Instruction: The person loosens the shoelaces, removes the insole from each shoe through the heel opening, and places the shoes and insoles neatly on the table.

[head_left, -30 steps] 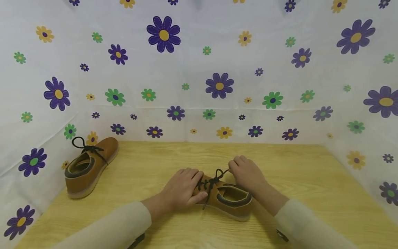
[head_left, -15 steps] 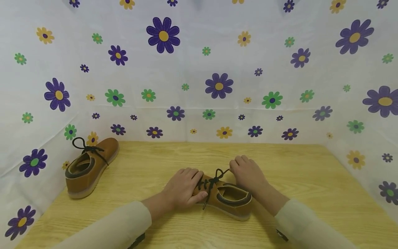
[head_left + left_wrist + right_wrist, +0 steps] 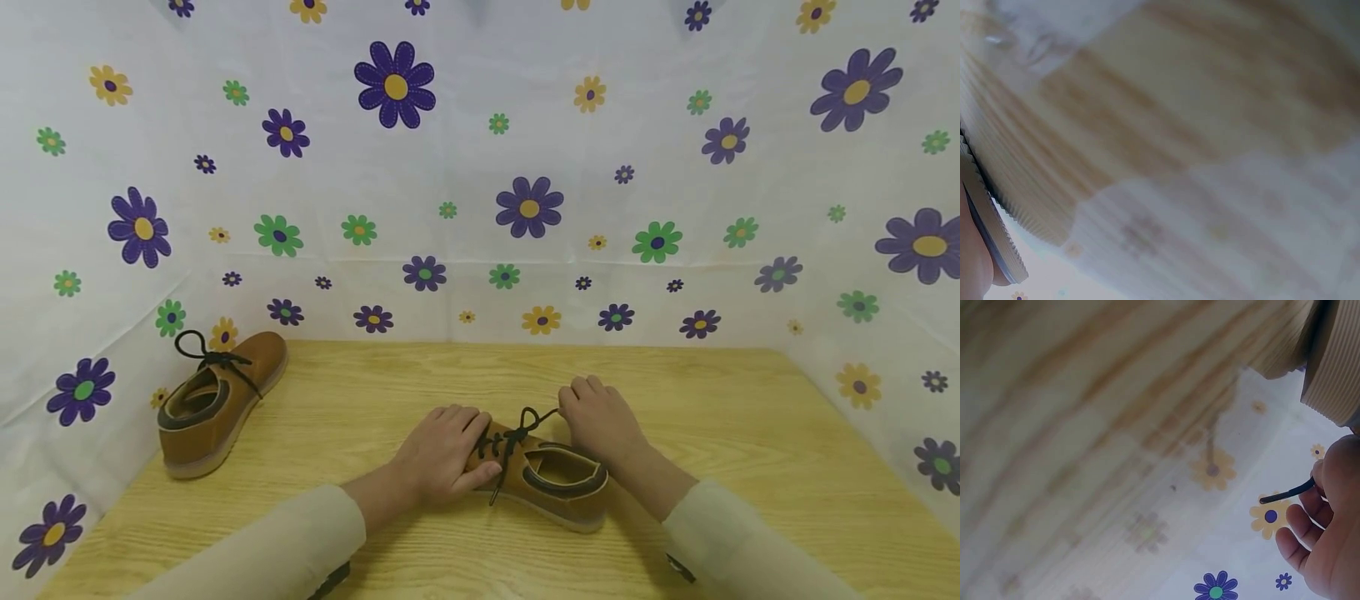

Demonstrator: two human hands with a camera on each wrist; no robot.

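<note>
A brown lace-up shoe (image 3: pixel 547 483) lies sole down on the table, toe to the left, its dark lace tied with a loop standing up. Over the toe rests my left hand (image 3: pixel 442 454), fingers across the far side and thumb on the near side, gripping it. My right hand (image 3: pixel 602 419), right of the loop, pinches one end of the shoelace (image 3: pixel 546 417) and holds it taut. In the right wrist view the tip of the shoelace (image 3: pixel 1286 492) sticks out from between thumb and finger. The left wrist view catches only a ridged sole edge (image 3: pixel 1004 237) beside a finger.
A second brown shoe (image 3: pixel 217 408), its lace tied in a bow, stands at the table's left edge. The wood-grain table (image 3: pixel 375 375) is enclosed at the back and sides by a white flowered sheet (image 3: pixel 450 150).
My right hand has drawn slightly to the right with the lace end, and the loop has become a little smaller. My left hand and the shoe have stayed in place.
</note>
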